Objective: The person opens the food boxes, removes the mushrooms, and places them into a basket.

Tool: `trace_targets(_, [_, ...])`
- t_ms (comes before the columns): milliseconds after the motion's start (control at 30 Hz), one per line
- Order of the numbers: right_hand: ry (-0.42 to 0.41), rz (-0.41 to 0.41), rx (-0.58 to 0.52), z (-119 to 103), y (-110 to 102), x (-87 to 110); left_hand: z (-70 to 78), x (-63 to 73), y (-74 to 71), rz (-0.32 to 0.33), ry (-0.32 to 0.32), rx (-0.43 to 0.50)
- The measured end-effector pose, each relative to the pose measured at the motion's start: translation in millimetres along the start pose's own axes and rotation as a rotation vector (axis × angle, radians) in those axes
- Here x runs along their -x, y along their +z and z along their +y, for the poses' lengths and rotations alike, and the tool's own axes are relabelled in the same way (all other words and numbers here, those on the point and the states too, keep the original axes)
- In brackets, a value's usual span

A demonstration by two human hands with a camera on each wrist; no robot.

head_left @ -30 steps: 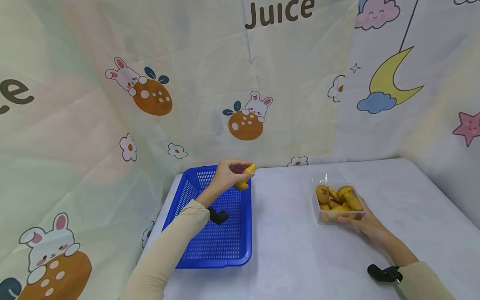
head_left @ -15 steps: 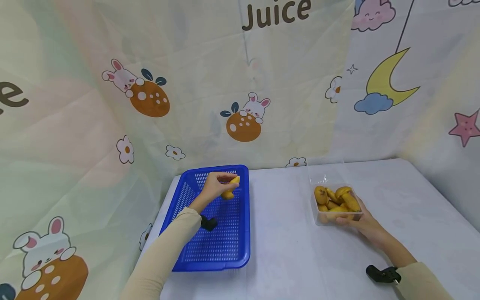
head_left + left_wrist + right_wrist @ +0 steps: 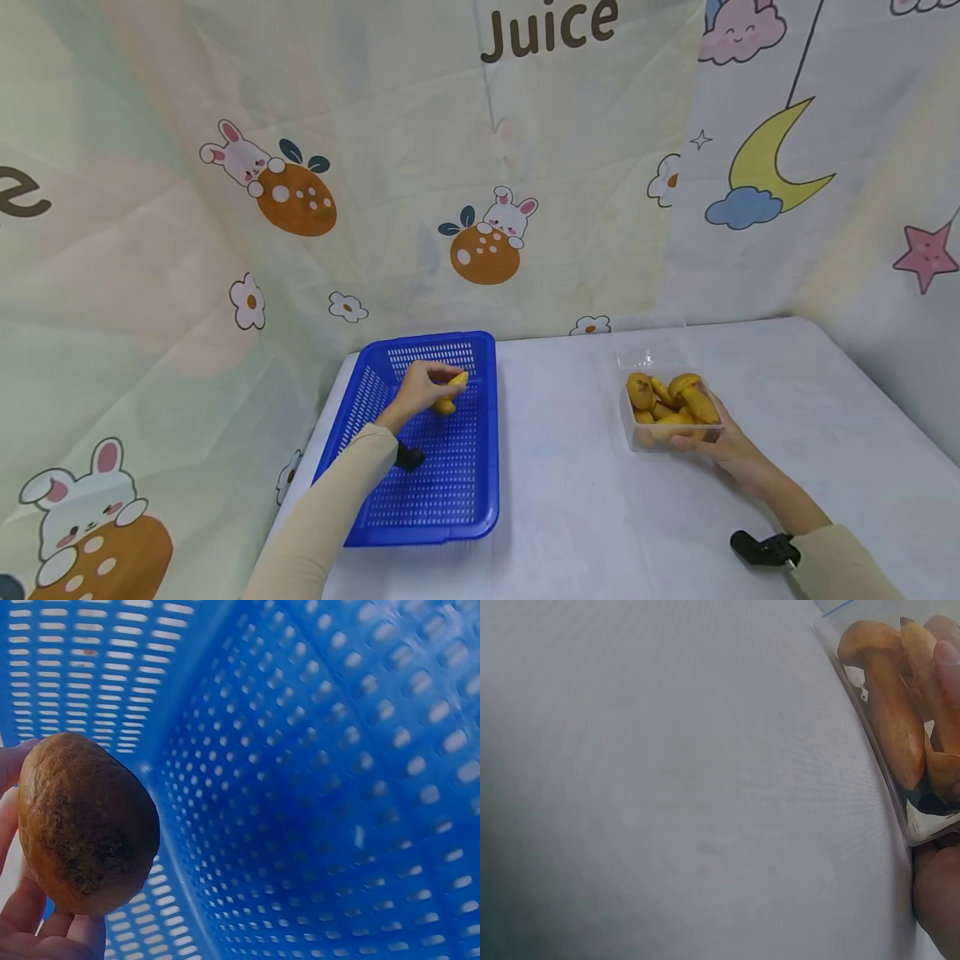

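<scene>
Over at the blue basket [image 3: 450, 467], the left hand [image 3: 417, 390] has its fingers curled around a small yellow banana [image 3: 448, 393], holding it low inside the far end. Meanwhile the right hand [image 3: 716, 446] grips the near side of a clear box [image 3: 670, 432] of bananas on the white table [image 3: 585, 500].

"Juice" on the backdrop cloth [image 3: 555, 125]

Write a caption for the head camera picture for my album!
Left hand holds a yellow snack over the blue basket.
</scene>
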State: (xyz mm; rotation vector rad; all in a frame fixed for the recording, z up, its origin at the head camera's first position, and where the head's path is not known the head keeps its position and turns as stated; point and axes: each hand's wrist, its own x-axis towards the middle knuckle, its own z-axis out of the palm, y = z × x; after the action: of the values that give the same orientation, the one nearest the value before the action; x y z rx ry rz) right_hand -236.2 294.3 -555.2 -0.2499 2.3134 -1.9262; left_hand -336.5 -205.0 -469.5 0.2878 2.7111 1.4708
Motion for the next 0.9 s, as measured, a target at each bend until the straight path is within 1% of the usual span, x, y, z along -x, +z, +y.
trace_targets(133, [0.009,0.006,0.006,-2,1,-0.2,-6.4,-1.2,-0.7,-0.005,0.021,-0.026])
trace_targets(267, [-0.009,0.002,0.015,-1,2,-0.4,-10.7,-2.2,-3.5,-0.01,0.047,-0.047])
trace_targets(433, [-0.03,-0.001,-0.006,2,1,-0.2,-8.8,-4.1,-6.9,0.002,0.096,-0.033])
trace_targets(567, [-0.026,0.014,-0.021,1,-1,0.2,-2.5,-6.5,-8.4,0.002,0.109,-0.024])
trace_targets(633, [-0.036,0.018,-0.022,0,-1,-0.1,1.8,-7.6,-9.0,-0.001,0.11,-0.012])
trace_targets(700, [-0.031,0.012,-0.016,-1,-1,-0.3,6.5,-8.8,-9.1,-0.004,0.113,-0.004])
trace_targets(900, [-0.001,-0.002,0.001,-2,1,0.4,25.4,-12.9,-8.3,-0.035,0.151,0.039])
